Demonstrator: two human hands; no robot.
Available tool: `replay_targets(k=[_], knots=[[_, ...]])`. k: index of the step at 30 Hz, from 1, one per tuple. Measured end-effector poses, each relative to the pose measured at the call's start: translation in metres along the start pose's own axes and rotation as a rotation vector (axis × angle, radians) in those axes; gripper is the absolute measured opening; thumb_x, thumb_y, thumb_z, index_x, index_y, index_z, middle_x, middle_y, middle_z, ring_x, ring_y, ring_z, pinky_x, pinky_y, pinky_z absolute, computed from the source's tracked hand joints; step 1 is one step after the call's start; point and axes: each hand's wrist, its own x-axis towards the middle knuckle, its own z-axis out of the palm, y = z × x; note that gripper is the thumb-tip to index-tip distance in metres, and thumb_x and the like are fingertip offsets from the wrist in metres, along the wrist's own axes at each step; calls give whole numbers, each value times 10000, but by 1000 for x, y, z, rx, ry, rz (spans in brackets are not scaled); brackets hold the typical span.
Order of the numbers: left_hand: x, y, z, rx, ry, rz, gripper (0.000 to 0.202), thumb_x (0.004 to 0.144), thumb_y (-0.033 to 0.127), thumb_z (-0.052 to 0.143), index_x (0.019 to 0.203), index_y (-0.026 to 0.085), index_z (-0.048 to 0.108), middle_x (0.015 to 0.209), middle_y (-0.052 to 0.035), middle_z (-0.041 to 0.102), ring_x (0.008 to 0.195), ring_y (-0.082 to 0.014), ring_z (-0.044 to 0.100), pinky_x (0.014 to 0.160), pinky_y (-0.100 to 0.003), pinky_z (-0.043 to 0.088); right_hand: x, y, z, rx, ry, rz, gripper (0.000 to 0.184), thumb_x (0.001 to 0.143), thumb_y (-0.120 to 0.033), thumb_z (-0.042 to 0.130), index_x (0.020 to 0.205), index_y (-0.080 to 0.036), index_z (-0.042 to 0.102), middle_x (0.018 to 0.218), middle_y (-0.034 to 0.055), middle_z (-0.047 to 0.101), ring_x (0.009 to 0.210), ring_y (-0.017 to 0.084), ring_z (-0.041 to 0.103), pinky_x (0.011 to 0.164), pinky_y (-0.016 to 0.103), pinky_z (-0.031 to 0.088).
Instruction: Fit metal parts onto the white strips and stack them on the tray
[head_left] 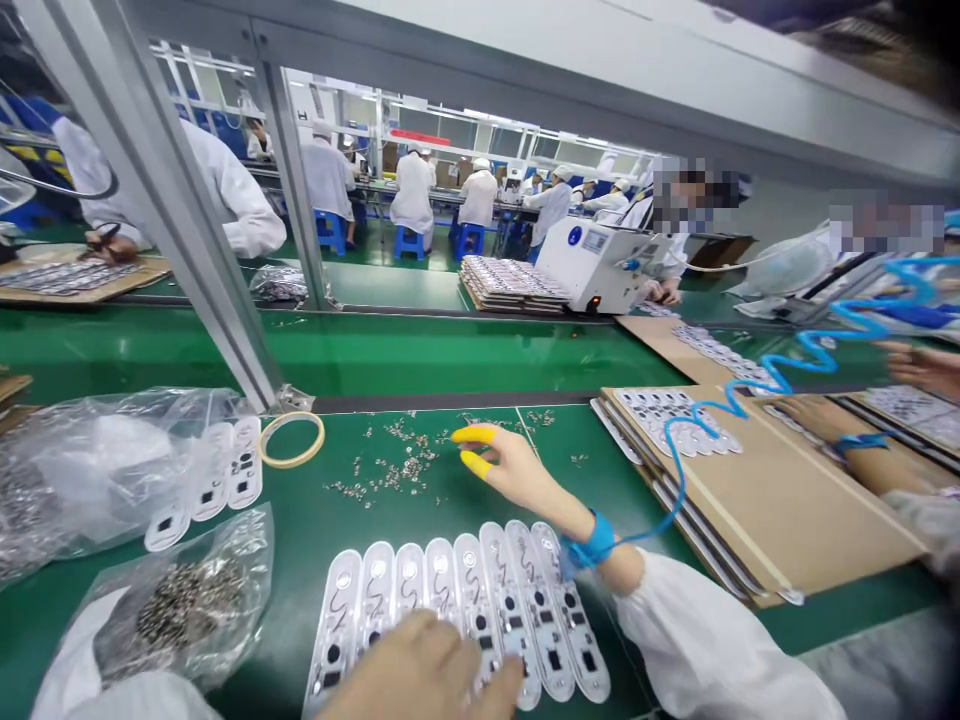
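Note:
My right hand (506,465) reaches forward over the green mat, with yellow finger cots on thumb and forefinger held a little apart beside several scattered small metal parts (397,465). A blue wrist strap (592,545) with a coiled blue cord (757,385) circles that wrist. My left hand (420,670) rests flat on a row of white elongated circuit strips (465,610) at the near edge; its fingertips are partly cut off by the frame.
A tape ring (292,438), loose white strips (206,480) and plastic bags of metal parts (180,600) lie to the left. Cardboard trays of boards (750,480) sit on the right, where another person's hands work. A slanted metal post (202,250) and conveyor stand beyond.

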Motion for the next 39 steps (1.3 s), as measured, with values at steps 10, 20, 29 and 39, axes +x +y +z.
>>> replay_targets(k=[10, 20, 29, 39], knots=[[15, -92, 48, 327, -125, -405, 451, 935, 120, 211, 1152, 77, 604, 1203, -121, 623, 1078, -261, 616, 801, -351, 532, -185, 74, -65, -12, 338, 251, 223, 785, -304, 573, 898, -203, 736, 873, 82, 751, 733, 221, 716, 615, 304, 603], [-20, 7, 32, 304, 16, -105, 456, 898, 223, 372, 1339, 244, 485, 1337, 2, 538, 1116, -174, 592, 867, -259, 497, -222, 48, -28, -61, 400, -151, 252, 827, -141, 589, 1041, -255, 659, 882, 50, 716, 728, 189, 681, 632, 279, 589], [17, 89, 68, 298, 76, -204, 440, 874, 96, 327, 1240, 167, 561, 1268, -64, 589, 1112, -197, 583, 919, -305, 462, -229, 38, 12, -368, 297, -321, 668, 866, -465, 569, 1431, -172, 367, 1211, 172, 635, 1092, 321, 622, 831, 427, 587], [21, 102, 87, 282, 168, -268, 341, 963, 214, 340, 1136, 147, 626, 1190, -60, 642, 1089, -178, 605, 905, -256, 480, -258, 56, 37, -390, 227, -267, 643, 895, -390, 554, 1471, -234, 314, 1225, 115, 640, 1089, 321, 619, 714, 327, 627]])
